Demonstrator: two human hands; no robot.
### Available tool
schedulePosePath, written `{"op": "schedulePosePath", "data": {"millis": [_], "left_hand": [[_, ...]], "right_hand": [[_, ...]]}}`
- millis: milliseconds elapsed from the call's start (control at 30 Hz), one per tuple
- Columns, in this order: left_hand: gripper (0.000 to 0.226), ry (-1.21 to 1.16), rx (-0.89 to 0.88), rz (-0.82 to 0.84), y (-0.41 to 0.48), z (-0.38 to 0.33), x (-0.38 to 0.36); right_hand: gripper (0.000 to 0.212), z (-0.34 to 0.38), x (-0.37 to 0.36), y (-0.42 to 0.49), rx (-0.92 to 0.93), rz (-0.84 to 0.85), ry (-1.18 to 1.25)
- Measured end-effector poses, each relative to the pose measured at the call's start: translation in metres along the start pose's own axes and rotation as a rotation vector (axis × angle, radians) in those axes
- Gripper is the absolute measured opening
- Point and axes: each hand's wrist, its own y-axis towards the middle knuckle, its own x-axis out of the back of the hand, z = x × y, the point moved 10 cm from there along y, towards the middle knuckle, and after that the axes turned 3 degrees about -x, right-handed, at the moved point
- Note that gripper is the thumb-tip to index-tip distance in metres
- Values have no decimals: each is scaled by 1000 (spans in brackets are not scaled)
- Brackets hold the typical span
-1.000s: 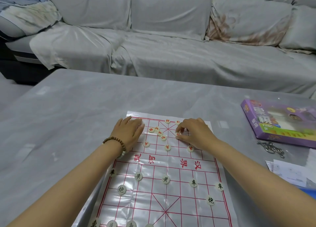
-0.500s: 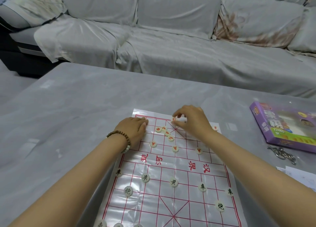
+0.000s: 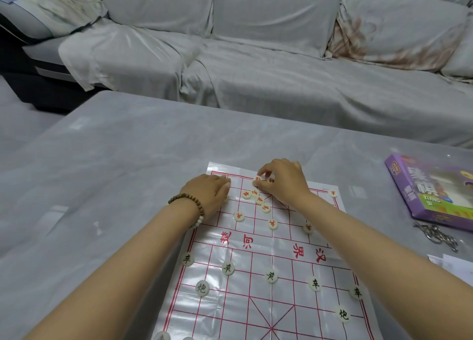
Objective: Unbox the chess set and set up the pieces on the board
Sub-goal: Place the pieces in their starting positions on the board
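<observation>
We note the right hand (image 3: 284, 179) pinching a red-marked piece (image 3: 257, 179) at the board's (image 3: 276, 298) far edge. The left hand (image 3: 207, 192) lies flat, fingers extended, holding nothing.

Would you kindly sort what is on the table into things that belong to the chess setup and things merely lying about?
Belongs: board sheet, red-marked pieces, dark-marked pieces, purple game box.
Lying about: keys, papers.

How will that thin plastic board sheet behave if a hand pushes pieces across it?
The board sheet looks like glossy film with wrinkles and fold creases, so it is probably floppy and may bunch or slide on the smooth table. The left hand rests flat on its far corner, which likely pins it. The round pieces lie flat, so should slide, not roll.
</observation>
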Motion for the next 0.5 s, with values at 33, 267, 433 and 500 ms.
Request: {"op": "schedulePosePath", "data": {"millis": [33,267,433,500], "left_hand": [[47,4,-1,1,0,-1,0],[47,15,-3,11,-1,-3,0],[45,20,-1,-4,0,-3,1],[43,23,-6,-31,-1,-3,2]], "right_hand": [[34,0,1,0,1,0,7],[27,4,4,-2,11,-9,2],[29,5,5,-3,1,4,20],[30,3,15,-5,-16,-28,144]]}}
